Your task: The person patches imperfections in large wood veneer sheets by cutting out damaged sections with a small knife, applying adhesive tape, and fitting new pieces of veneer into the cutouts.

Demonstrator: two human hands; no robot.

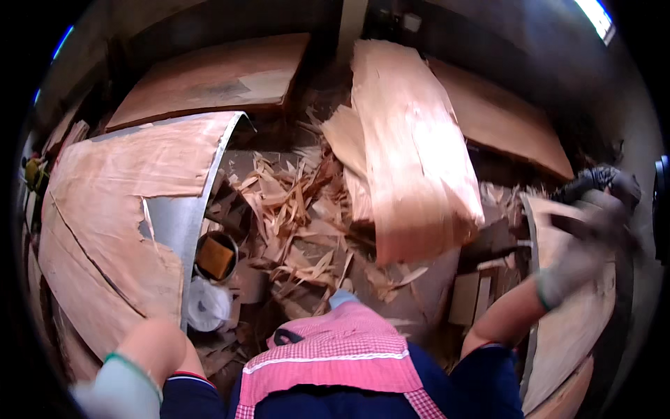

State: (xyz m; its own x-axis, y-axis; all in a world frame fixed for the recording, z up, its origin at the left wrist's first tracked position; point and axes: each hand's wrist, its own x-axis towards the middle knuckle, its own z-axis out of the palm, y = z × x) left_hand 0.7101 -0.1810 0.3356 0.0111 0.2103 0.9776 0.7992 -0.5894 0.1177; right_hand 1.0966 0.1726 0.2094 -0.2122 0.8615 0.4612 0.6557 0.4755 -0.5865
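My left hand (112, 394), in a pale glove with a green cuff, is at the lower left rim beside a table with torn thin wood veneer sheets (112, 181) on it. Its fingers are blurred and partly cut off. My right hand (593, 223), in a grey glove with dark fingers, is stretched out to the right above another veneer sheet (576, 314). Motion smears it, and a dark shape at its fingers cannot be made out. Bare grey metal (174, 223) shows through a ragged gap in the left veneer.
Long veneer sheets (419, 153) lie draped on a stack ahead. Flat wood stacks stand at the back left (216, 73) and back right (502, 119). Veneer scraps (293, 202) litter the floor. Near the left table are a bucket holding a brown block (215, 258) and a whitish plastic-looking container (208, 305).
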